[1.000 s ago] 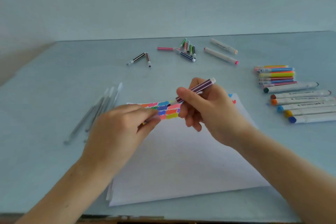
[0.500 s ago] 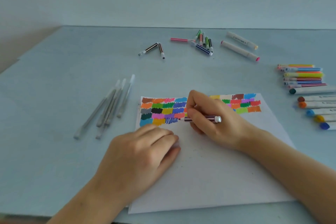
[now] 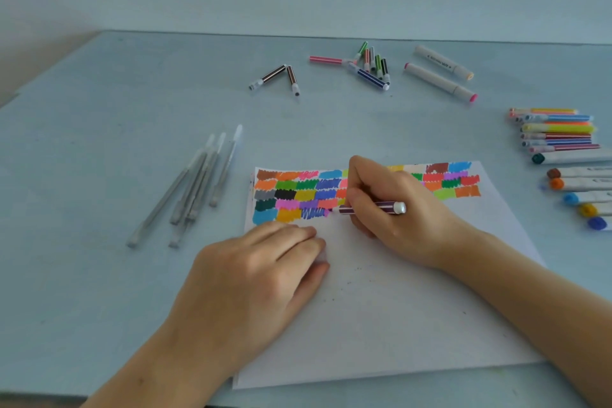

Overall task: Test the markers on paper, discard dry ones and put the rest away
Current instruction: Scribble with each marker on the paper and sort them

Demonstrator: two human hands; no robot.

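- Broadly, a pale blue table carried everything, its far edge meeting a plain wall.
- A white sheet of paper lay at near centre, its upper band filled with rows of coloured test swatches.
- Left hand rested on the paper's left part, fingers curled under with the fingertips near the lowest swatch row; something small and pale showed at the thumb, but it could not be told what it was or whether it was pinched.
- Right hand gripped a purple striped marker, fingers curled round the barrel, white end cap pointing right, tip down on the paper at the right end of the lowest swatch row.
- Thick white-barrelled markers lay in a column at the right edge, coloured caps facing left.
- Thin striped markers lay stacked just behind them.
- Grey pens lay bunched left of the paper.
- Two thick white markers lay far right of centre.
- Small striped markers were scattered at far centre, with two brown ones forming a V beside them.
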